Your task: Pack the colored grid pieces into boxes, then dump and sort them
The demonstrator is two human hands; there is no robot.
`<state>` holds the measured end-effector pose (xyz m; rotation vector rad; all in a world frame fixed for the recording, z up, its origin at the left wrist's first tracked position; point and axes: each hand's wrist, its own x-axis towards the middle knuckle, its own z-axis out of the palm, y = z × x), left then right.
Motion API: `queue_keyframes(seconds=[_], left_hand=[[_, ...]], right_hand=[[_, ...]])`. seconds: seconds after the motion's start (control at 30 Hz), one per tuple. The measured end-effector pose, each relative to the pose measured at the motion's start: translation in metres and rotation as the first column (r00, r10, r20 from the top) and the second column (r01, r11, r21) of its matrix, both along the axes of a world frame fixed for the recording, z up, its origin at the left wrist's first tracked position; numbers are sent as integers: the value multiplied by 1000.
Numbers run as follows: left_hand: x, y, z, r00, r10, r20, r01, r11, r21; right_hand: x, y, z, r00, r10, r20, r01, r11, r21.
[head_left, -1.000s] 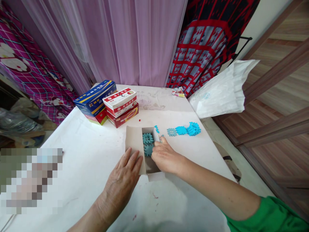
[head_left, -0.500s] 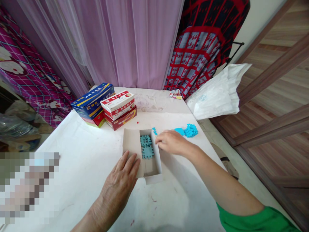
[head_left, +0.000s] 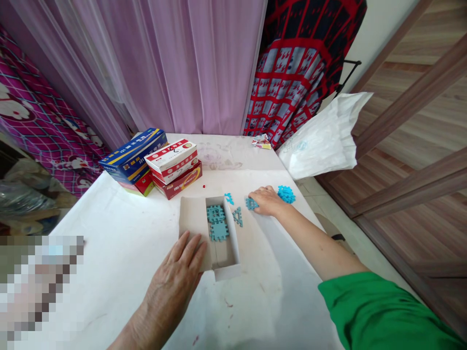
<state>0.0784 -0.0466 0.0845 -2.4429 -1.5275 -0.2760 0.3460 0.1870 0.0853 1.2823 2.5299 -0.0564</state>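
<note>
A white-covered table (head_left: 109,253) fills the lower view, backed by a lilac curtain (head_left: 200,63) and a red-and-black patterned cloth (head_left: 295,73). A white plastic bag (head_left: 321,141) hangs beyond the fingers of the right hand, off the far right corner. Far past the left fingertips stand a blue carton (head_left: 133,163) and two stacked red-and-white cartons (head_left: 173,167), apparently set back out of the hands' way.

The left hand (head_left: 175,272) lies flat with its fingers spread apart, the tips on the side flap of an open cardboard box (head_left: 233,238), probably to steady it. Just beyond those fingers, two blue lattice pieces (head_left: 218,223) lie inside the box, one behind the other.

The right hand (head_left: 268,201), reaching from a green sleeve (head_left: 368,311), has its fingers together and lightly curved, the tips on a blue lattice piece (head_left: 251,203); whether they grip it, I cannot tell. Just past the knuckles sits a blue cluster (head_left: 286,194), while a triangular blue piece (head_left: 238,216) lies just behind the fingertips, toward the box
</note>
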Motion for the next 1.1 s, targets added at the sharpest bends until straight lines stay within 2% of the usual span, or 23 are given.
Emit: queue_keyframes(seconds=[0.1, 0.23, 0.3, 0.4, 0.47, 0.53, 0.73, 0.9, 1.0, 1.1], left_hand=[[2, 0, 1, 1000, 0, -8, 0, 1000, 4], [3, 0, 1, 1000, -10, -22, 11, 1000, 20], [4, 0, 1, 1000, -5, -18, 5, 1000, 11], [5, 0, 2, 1000, -4, -26, 4, 1000, -4], [5, 0, 4, 999, -7, -39, 7, 1000, -5], [6, -1, 6, 998, -8, -55, 8, 1000, -3], [6, -2, 5, 998, 10, -56, -11, 1000, -23], [2, -2, -1, 1000, 6, 8, -6, 998, -64], [0, -2, -1, 1000, 1, 13, 0, 999, -43], [-5, -2, 1, 1000, -11, -11, 11, 1000, -3]], right_hand=[[2, -6, 6, 997, -37, -68, 38, 999, 21], [-8, -35, 35, 931, -54, -361, 69, 997, 28], [-22, -57, 53, 880, 35, -474, -24, 999, 29], [-50, -86, 67, 864, 228, -449, -221, 973, 67], [-66, -96, 65, 875, 314, -369, -318, 947, 51], [-76, -99, 56, 891, 353, -284, -360, 932, 30], [-84, -94, 33, 917, 372, -145, -371, 928, 36], [-85, -96, 29, 913, 365, -182, -360, 931, 56], [-76, -92, 36, 901, 339, -272, -331, 941, 78], [-52, -73, 48, 909, 202, -365, -182, 979, 89]])
